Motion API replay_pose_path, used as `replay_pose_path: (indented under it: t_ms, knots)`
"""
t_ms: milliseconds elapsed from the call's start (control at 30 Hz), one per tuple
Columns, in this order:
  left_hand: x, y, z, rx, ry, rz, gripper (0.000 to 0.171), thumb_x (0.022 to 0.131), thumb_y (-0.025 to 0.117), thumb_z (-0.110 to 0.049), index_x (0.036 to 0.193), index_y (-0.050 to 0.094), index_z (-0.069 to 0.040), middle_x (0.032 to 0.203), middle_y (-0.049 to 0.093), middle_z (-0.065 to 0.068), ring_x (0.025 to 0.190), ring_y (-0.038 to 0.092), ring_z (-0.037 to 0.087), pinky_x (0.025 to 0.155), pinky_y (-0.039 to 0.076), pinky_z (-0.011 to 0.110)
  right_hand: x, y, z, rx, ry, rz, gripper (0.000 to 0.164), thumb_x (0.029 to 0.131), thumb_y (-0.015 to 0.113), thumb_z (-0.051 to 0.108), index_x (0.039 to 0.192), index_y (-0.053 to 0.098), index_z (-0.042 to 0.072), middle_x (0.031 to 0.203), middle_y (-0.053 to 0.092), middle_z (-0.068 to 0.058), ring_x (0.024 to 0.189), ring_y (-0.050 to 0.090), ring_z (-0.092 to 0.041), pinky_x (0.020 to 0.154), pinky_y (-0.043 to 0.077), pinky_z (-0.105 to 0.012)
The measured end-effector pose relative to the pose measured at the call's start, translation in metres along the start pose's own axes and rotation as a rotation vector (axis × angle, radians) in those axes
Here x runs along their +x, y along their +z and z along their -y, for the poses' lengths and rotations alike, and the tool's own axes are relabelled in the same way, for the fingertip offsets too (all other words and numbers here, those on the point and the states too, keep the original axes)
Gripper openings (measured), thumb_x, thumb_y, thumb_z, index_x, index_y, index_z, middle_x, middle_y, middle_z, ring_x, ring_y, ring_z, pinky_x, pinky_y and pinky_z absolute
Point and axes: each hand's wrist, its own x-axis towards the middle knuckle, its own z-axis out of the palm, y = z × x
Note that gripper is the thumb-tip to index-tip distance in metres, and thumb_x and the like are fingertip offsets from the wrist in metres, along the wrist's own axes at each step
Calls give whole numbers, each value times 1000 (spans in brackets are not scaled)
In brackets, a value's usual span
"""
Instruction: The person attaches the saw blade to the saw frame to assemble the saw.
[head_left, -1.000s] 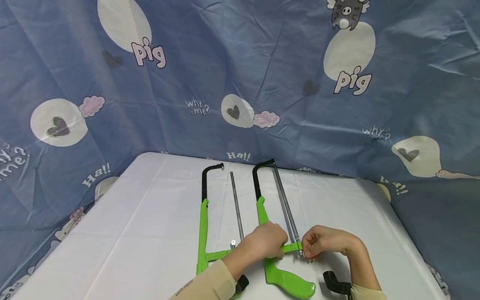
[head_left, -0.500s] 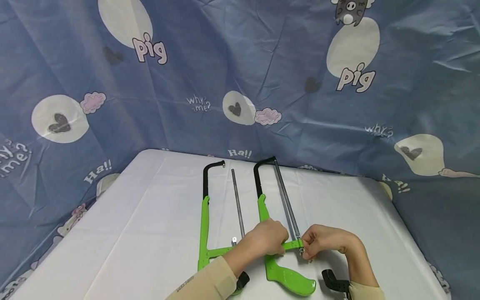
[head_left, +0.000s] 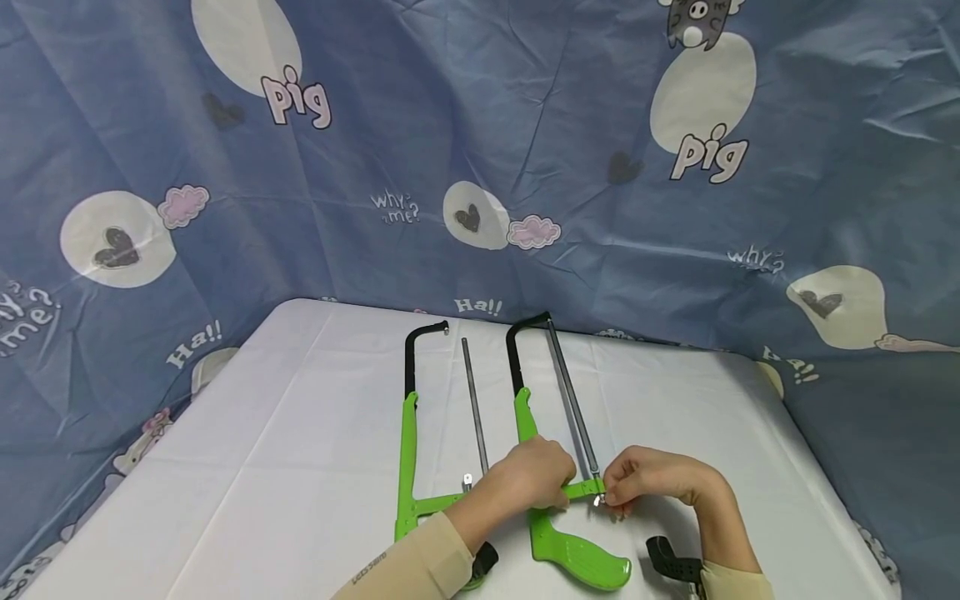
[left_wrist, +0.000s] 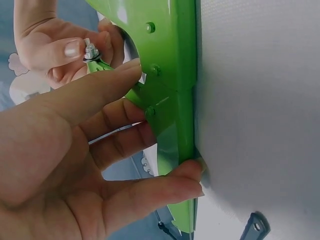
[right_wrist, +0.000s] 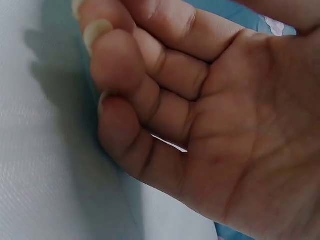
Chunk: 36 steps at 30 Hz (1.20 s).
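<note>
Steadiness is probably why the left hand (head_left: 532,477) grips the glossy green saw (head_left: 527,419), lying on white cloth (head_left: 300,475) right of its twin (head_left: 407,458); bent fingers of the right hand (head_left: 660,475) meet its metal wing nut (left_wrist: 91,51), whether pinching cannot be told. A slim grey bar (head_left: 573,396) spans far to near.

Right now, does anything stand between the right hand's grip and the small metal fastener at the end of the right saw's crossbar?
Nothing visible does: the right hand's grip is at the metal fastener. The left hand's grip holds the green saw frame off to one side.
</note>
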Motion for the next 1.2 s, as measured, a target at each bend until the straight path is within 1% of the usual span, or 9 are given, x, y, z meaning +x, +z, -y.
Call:
replay_pose_path:
  t_ms: [167,367,467,600,667,800,900,1067,1200]
  knots:
    - [-1,1,1,-12,2,-7,18,81,81,-34,76,72,-19,64,62,-9,54,47,4,48,38,17,0,-1,0,0,-13,-5,32,88,64,10,80,52,-19,70,58,1,66,59,-11,68,56,-30]
    - [0,2,2,-25,8,-6,21,81,81,-33,72,67,-19,60,56,-10,53,45,4,48,37,17,2,1,-1,-27,-27,-34,30,86,66,8,80,53,-18,69,59,2,64,58,-9,65,54,-28]
    - [0,3,3,-32,10,-9,21,81,81,-33,72,68,-19,60,56,-10,53,45,4,48,37,17,2,2,-2,-27,-26,-31,31,84,69,8,77,54,-17,66,57,4,59,50,-7,59,46,-24]
    - [0,3,3,-51,4,-1,20,81,81,-32,73,68,-19,61,57,-10,53,46,4,48,38,17,2,3,-1,-28,-29,-19,34,82,72,9,73,51,-17,61,51,8,54,37,-5,52,32,-23]
    - [0,3,3,-53,6,4,21,82,80,-33,73,68,-19,61,57,-10,53,46,4,48,38,16,0,4,1,-36,-21,-19,37,82,73,11,72,50,-16,60,49,9,53,34,-5,51,29,-23]
    - [0,1,3,-46,2,14,21,82,80,-34,73,67,-19,61,57,-10,53,45,3,48,38,17,-3,6,3,-36,-6,-23,42,88,70,16,71,47,-15,60,49,7,55,38,-6,54,34,-23]
    - [0,1,3,-51,-5,17,20,82,80,-34,74,69,-19,61,57,-10,52,46,4,48,38,16,-3,7,4,-19,-22,-17,45,92,66,18,70,44,-14,61,50,3,58,42,-8,58,39,-23]
    - [0,1,3,-57,-4,22,19,82,80,-33,75,70,-19,61,57,-9,53,46,4,48,39,17,-4,7,2,20,-49,-7,42,94,63,15,71,45,-14,63,52,1,61,45,-9,60,42,-24]
    - [1,1,3,-42,0,21,20,82,80,-34,74,69,-19,61,57,-9,53,46,4,48,39,17,-4,6,0,56,-59,9,37,94,61,14,76,49,-16,68,54,0,66,49,-10,67,48,-25]
